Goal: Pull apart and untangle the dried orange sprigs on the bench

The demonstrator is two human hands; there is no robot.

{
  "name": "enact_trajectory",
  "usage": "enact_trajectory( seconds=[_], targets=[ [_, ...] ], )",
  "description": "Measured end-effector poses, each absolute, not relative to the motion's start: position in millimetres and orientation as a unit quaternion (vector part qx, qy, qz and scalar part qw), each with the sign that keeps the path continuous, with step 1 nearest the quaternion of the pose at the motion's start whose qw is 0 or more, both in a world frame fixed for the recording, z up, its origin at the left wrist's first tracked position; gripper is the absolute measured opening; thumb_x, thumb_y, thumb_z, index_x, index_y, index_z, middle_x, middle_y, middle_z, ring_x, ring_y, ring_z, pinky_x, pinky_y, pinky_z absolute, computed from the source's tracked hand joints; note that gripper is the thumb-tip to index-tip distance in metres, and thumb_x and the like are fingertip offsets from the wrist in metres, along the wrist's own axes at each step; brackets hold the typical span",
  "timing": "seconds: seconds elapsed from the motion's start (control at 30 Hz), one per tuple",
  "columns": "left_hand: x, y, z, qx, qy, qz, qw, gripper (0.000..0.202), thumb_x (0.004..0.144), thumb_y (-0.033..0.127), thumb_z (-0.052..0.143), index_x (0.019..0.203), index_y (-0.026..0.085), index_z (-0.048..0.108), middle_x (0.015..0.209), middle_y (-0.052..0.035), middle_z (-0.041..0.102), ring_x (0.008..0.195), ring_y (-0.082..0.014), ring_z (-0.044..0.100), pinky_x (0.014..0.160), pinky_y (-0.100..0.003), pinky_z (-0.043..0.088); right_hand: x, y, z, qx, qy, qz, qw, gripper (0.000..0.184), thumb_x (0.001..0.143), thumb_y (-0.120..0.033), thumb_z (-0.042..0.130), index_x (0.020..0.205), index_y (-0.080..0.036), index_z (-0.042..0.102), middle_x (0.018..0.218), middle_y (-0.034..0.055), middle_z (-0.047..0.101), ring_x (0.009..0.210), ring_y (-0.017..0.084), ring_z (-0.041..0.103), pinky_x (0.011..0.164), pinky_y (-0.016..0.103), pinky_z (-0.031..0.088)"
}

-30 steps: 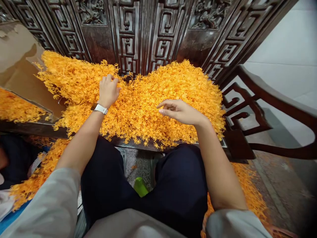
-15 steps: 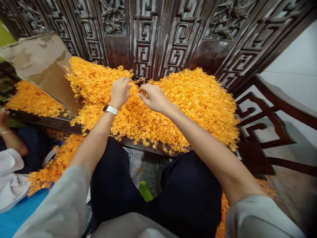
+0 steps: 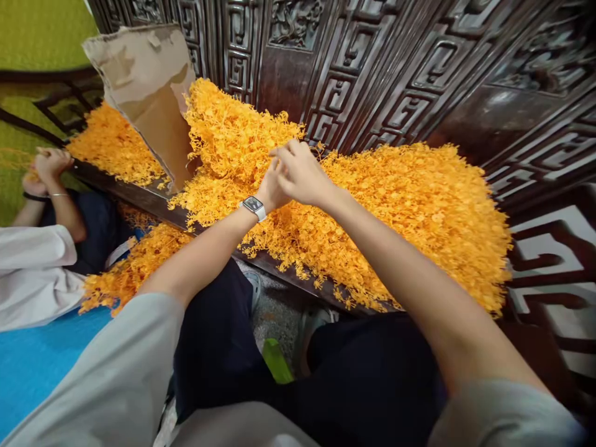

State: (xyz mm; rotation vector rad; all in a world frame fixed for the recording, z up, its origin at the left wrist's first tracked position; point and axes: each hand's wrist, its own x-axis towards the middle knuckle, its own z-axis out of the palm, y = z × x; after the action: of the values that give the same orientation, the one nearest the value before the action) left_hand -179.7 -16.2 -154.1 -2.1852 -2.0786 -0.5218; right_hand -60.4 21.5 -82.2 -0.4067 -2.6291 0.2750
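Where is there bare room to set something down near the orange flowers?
Bare: the blue surface between the other person's white clothing and your left grey sleeve. The bench shows a thin strip in front of the cardboard. Crowded: right of the cardboard, with orange flowers, left hand and right hand.

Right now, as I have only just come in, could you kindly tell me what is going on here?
A person has brought both bare hands together over a heap of orange sprigs on a dark wooden bench. The right hand partly covers the left hand, so whether they grip anything is hidden. A cardboard piece stands left of the heap, and another person's hands are close together at the far left.
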Motion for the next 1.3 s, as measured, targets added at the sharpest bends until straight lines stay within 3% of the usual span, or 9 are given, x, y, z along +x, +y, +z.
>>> enact_trajectory(
  seconds=[0.2,0.3,0.4,0.47,0.57,0.63,0.77,1.0,1.3],
  targets=[
    [-172,-19,-156,-0.725,-0.673,-0.095,0.107,0.076,0.108,0.051,0.042,0.164,-0.001,0.048,0.172,-0.0278,0.044,0.165,-0.0468,0.03,0.137,-0.061,0.014,-84,82,-123,-0.347,-0.905,0.13,0.209,0.043,0.106,-0.038,0.048,0.137,-0.015,0.065,0.136,0.0233,0.058,0.133,0.046,0.053,0.112,0.069,0.044],
    [-186,-19,-156,-0.736,-0.655,-0.125,0.115,0.076,0.108,0.051,0.041,0.162,-0.003,0.049,0.168,-0.0293,0.049,0.162,-0.0434,0.037,0.135,-0.058,0.019,-85,95,-129,-0.368,-0.891,0.14,0.226,0.041,0.105,-0.041,0.051,0.131,-0.014,0.068,0.133,0.0233,0.062,0.127,0.041,0.059,0.112,0.062,0.046],
    [-208,-22,-154,-0.721,-0.656,-0.195,0.109,0.075,0.108,0.055,0.039,0.157,0.0,0.055,0.161,-0.0286,0.057,0.155,-0.04,0.048,0.132,-0.055,0.026,-81,107,-128,-0.386,-0.87,0.184,0.245,0.023,0.097,-0.031,0.061,0.111,-0.015,0.07,0.113,0.0171,0.07,0.109,0.032,0.064,0.104,0.05,0.05],
    [-221,-25,-154,-0.692,-0.674,-0.237,0.105,0.081,0.105,0.062,0.044,0.162,0.004,0.05,0.169,-0.0275,0.048,0.157,-0.0394,0.045,0.131,-0.054,0.028,-76,113,-129,-0.39,-0.861,0.216,0.244,0.016,0.091,-0.025,0.067,0.106,-0.018,0.067,0.095,0.0102,0.071,0.094,0.028,0.065,0.096,0.045,0.052],
    [-231,-27,-157,-0.669,-0.693,-0.251,0.096,0.103,0.095,0.071,0.058,0.172,0.007,0.031,0.181,-0.0268,0.025,0.164,-0.0405,0.034,0.133,-0.056,0.024,-70,114,-131,-0.392,-0.853,0.246,0.242,0.026,0.091,-0.026,0.069,0.116,-0.021,0.062,0.08,0.0031,0.067,0.082,0.025,0.064,0.088,0.042,0.053],
    [-233,-25,-160,-0.662,-0.705,-0.241,0.082,0.11,0.092,0.073,0.062,0.175,0.01,0.025,0.182,-0.0255,0.023,0.165,-0.041,0.032,0.133,-0.06,0.021,-68,111,-133,-0.393,-0.853,0.254,0.231,0.025,0.093,-0.028,0.066,0.116,-0.022,0.061,0.081,0.0035,0.066,0.081,0.025,0.063,0.085,0.041,0.053],
    [-232,-22,-162,-0.646,-0.728,-0.22,0.063,0.107,0.092,0.072,0.061,0.175,0.015,0.026,0.181,-0.0238,0.028,0.165,-0.0415,0.032,0.132,-0.065,0.019,-68,100,-135,-0.399,-0.857,0.244,0.215,0.003,0.092,-0.021,0.061,0.092,-0.02,0.065,0.087,0.0074,0.067,0.088,0.026,0.062,0.089,0.041,0.051],
    [-232,-24,-153,-0.643,-0.739,-0.194,0.054,0.1,0.095,0.068,0.053,0.173,0.011,0.028,0.181,-0.0249,0.027,0.164,-0.0446,0.03,0.129,-0.067,0.021,-79,67,-132,-0.363,-0.884,0.208,0.209,0.006,0.099,-0.018,0.055,0.097,-0.018,0.061,0.104,0.0137,0.071,0.101,0.03,0.064,0.094,0.041,0.049],
    [-228,-22,-140,-0.612,-0.765,-0.193,0.056,0.114,0.086,0.072,0.065,0.173,0.013,0.021,0.172,-0.0284,0.042,0.158,-0.0472,0.038,0.124,-0.065,0.029,-74,54,-118,-0.302,-0.893,0.28,0.185,0.022,0.097,-0.01,0.047,0.084,-0.025,0.04,0.094,0.0053,0.063,0.093,0.024,0.058,0.086,0.036,0.043]
  ],
)
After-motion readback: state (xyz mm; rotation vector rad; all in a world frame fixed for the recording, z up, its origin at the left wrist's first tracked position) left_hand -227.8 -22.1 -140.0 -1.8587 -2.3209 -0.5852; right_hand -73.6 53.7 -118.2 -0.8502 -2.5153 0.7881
